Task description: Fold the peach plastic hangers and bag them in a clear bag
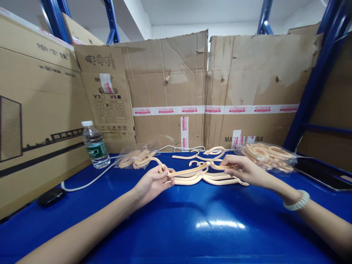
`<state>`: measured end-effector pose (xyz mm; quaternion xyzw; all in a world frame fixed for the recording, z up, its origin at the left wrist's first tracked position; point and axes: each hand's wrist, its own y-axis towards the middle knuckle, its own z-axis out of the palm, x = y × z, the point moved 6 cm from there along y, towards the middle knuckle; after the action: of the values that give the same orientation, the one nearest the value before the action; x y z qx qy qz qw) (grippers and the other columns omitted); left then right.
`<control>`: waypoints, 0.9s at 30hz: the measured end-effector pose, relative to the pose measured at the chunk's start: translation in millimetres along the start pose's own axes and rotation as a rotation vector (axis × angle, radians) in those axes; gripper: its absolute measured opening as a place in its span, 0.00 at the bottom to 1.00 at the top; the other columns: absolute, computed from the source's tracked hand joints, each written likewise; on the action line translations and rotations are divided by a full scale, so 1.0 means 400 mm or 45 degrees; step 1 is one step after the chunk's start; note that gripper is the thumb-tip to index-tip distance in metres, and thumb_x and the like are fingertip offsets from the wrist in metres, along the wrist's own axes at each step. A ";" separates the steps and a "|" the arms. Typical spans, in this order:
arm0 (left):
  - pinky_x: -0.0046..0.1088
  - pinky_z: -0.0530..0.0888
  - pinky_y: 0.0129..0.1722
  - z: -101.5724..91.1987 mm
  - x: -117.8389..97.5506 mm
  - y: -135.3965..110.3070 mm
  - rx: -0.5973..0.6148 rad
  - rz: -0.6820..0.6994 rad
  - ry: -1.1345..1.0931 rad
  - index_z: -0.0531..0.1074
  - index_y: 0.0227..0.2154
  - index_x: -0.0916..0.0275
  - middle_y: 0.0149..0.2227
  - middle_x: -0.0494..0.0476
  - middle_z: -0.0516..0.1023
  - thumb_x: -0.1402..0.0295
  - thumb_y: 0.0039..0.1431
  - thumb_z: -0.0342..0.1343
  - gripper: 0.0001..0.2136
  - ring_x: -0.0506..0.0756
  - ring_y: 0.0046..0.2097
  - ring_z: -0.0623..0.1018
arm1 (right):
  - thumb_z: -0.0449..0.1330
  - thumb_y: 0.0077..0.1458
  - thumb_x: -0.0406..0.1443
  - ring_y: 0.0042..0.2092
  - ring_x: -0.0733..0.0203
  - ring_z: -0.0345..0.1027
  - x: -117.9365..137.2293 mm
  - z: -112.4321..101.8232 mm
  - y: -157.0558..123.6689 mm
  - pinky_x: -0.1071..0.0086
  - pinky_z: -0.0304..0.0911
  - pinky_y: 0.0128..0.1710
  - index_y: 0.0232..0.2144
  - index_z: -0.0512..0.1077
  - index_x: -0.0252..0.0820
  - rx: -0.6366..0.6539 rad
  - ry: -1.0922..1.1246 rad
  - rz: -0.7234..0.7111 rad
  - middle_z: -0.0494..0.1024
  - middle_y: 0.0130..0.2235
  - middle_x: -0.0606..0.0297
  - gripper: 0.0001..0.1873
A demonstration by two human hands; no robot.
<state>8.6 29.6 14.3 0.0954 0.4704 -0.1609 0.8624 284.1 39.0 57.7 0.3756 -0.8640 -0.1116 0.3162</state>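
Note:
A beige plastic hanger (192,170) is held up between my two hands above the blue table (176,223). My left hand (150,185) pinches its left end, where a curved beige part sticks up past the fingers. At the other side, my right hand (243,170) has thumb and fingers closed on the right arm, near the hook. Just below and behind it lie several matching hangers (189,181), partly covered by the held one. Farther back lies another hanger (183,157), its right part hidden.
Clear plastic bags of beige hangers lie at the left (134,157) and right (268,156). A water bottle (96,148), a white cable (90,183) and a black mouse (51,197) are on the left. A dark flat device (321,176) lies right. Cardboard sheets (167,88) wall the back.

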 end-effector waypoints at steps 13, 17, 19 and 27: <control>0.31 0.72 0.37 -0.031 0.016 0.006 -0.122 0.076 0.146 0.66 0.23 0.67 0.29 0.56 0.73 0.79 0.45 0.65 0.10 0.51 0.30 0.74 | 0.55 0.60 0.43 0.34 0.58 0.65 0.017 0.010 -0.004 0.67 0.61 0.34 0.35 0.73 0.41 -0.023 -0.116 -0.085 0.73 0.33 0.60 0.13; 0.31 0.73 0.36 -0.035 0.015 0.005 -0.139 0.085 0.169 0.66 0.23 0.67 0.27 0.55 0.72 0.78 0.47 0.64 0.10 0.51 0.29 0.74 | 0.54 0.61 0.43 0.34 0.59 0.66 0.020 0.015 -0.004 0.68 0.61 0.34 0.35 0.73 0.40 0.003 -0.103 -0.073 0.74 0.34 0.60 0.13; 0.31 0.73 0.36 -0.032 0.014 0.003 -0.139 0.095 0.191 0.66 0.23 0.66 0.26 0.54 0.72 0.78 0.46 0.64 0.10 0.52 0.29 0.74 | 0.54 0.61 0.43 0.35 0.59 0.67 0.021 0.016 -0.004 0.68 0.61 0.34 0.35 0.73 0.40 0.012 -0.078 -0.061 0.74 0.34 0.60 0.14; 0.28 0.74 0.33 -0.033 0.000 -0.008 -0.241 0.210 0.295 0.65 0.22 0.66 0.23 0.52 0.73 0.80 0.44 0.62 0.10 0.51 0.26 0.75 | 0.54 0.61 0.42 0.35 0.59 0.67 0.042 0.020 -0.004 0.68 0.61 0.34 0.34 0.72 0.39 0.017 -0.055 -0.071 0.75 0.34 0.60 0.13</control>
<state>-2.7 30.6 7.2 0.0699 0.5701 -0.0322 0.8179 271.4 25.3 58.6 0.3993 -0.8605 -0.1228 0.2916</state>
